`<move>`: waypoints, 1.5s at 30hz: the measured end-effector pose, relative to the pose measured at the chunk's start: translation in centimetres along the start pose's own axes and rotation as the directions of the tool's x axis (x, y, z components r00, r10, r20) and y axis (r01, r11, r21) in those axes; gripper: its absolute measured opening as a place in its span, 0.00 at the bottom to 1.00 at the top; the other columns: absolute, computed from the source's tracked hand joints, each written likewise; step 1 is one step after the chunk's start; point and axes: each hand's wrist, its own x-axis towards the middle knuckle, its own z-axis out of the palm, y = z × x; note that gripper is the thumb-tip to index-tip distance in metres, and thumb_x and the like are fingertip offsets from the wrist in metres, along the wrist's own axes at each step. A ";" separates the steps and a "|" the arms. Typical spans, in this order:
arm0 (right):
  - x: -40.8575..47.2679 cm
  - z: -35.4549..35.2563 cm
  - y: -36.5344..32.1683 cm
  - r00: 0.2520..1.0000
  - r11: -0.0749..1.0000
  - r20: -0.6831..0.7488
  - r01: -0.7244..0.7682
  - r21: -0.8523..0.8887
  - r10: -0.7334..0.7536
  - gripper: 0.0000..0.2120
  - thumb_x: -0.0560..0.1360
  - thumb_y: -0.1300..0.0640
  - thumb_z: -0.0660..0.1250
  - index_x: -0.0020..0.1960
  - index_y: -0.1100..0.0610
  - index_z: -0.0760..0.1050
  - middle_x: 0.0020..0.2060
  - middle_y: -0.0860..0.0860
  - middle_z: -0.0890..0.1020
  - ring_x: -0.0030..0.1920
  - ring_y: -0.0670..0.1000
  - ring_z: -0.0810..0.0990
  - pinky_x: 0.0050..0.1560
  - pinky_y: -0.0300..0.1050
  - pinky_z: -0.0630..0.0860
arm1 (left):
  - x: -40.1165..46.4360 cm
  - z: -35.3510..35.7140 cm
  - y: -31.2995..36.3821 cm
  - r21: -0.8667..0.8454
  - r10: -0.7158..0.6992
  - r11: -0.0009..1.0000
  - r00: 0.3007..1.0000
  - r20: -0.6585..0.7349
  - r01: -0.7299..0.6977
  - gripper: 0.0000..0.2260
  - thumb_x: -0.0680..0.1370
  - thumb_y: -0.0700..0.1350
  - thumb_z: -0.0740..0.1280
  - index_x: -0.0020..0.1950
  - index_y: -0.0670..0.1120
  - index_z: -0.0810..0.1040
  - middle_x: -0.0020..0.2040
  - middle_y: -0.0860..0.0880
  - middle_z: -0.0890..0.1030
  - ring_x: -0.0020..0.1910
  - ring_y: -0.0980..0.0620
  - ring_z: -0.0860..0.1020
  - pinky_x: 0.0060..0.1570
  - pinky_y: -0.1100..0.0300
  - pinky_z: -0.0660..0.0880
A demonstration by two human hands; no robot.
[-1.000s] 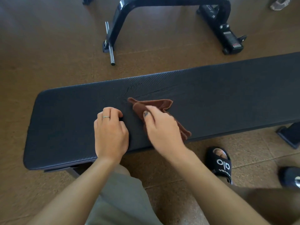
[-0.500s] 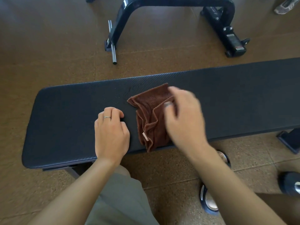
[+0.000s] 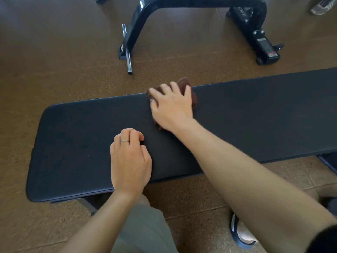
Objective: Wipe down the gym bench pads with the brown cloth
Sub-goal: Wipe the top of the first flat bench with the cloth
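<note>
The long black bench pad (image 3: 255, 115) runs across the view from left to right. My right hand (image 3: 171, 108) lies flat on the brown cloth (image 3: 184, 83) with fingers spread and presses it onto the pad's far edge. Most of the cloth is hidden under the hand; a bunched part sticks out past the fingertips. Nearer to me, my left hand (image 3: 130, 161) rests on the pad close to its front edge, fingers curled under, holding nothing. A ring shows on one finger.
A black metal equipment frame (image 3: 142, 21) with a chrome bar (image 3: 127, 50) stands on the brown floor beyond the bench. My foot in a slipper (image 3: 242, 232) is below the pad at the right. Someone's sneaker (image 3: 321, 6) shows at the top right corner.
My right hand has pushed the cloth from the pad's near side across to its far edge, where it is now bunched under the palm. The left hand has stayed in place.
</note>
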 end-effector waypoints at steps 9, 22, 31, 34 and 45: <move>-1.4 1.1 3.1 0.987 1.000 -0.163 0.015 0.024 -0.011 0.21 0.81 0.48 0.56 0.70 0.43 0.77 0.73 0.49 0.76 0.78 0.55 0.66 0.70 0.63 0.65 | -0.1 -0.3 -0.2 -0.024 0.014 1.000 1.000 -0.003 -0.014 0.10 0.77 0.40 0.55 0.50 0.45 0.75 0.53 0.48 0.76 0.52 0.47 0.73 0.51 0.49 0.72; -9.2 1.6 1.8 0.977 0.997 -0.201 -0.070 0.040 0.077 0.24 0.80 0.49 0.56 0.72 0.47 0.77 0.75 0.51 0.75 0.77 0.56 0.69 0.74 0.65 0.60 | -0.1 0.0 0.0 -0.006 0.008 1.000 1.000 0.005 -0.008 0.09 0.76 0.39 0.56 0.50 0.45 0.75 0.54 0.47 0.76 0.53 0.44 0.73 0.53 0.45 0.72; -10.7 -1.2 13.9 0.957 0.979 -0.208 -0.202 0.012 0.200 0.21 0.83 0.49 0.55 0.72 0.46 0.76 0.76 0.52 0.74 0.79 0.55 0.66 0.74 0.61 0.64 | -0.1 0.0 -0.1 -0.015 0.000 1.000 1.000 0.003 0.000 0.09 0.76 0.38 0.56 0.49 0.46 0.74 0.53 0.49 0.75 0.52 0.46 0.73 0.53 0.47 0.72; -10.8 -1.7 15.2 0.889 0.910 -0.196 -0.413 0.050 0.414 0.23 0.83 0.48 0.53 0.75 0.47 0.74 0.77 0.53 0.72 0.80 0.55 0.64 0.76 0.64 0.60 | -0.2 0.2 0.0 -0.009 0.006 1.000 1.000 0.006 -0.006 0.09 0.76 0.39 0.56 0.49 0.47 0.74 0.53 0.49 0.75 0.52 0.46 0.72 0.52 0.48 0.71; -16.7 1.4 3.7 0.973 0.986 -0.169 0.165 0.024 -0.159 0.21 0.82 0.49 0.58 0.73 0.46 0.76 0.76 0.50 0.74 0.79 0.53 0.67 0.76 0.60 0.64 | -0.3 -0.3 -0.1 0.009 0.021 1.000 1.000 0.015 -0.021 0.07 0.77 0.35 0.60 0.49 0.46 0.74 0.52 0.48 0.75 0.51 0.46 0.73 0.52 0.48 0.71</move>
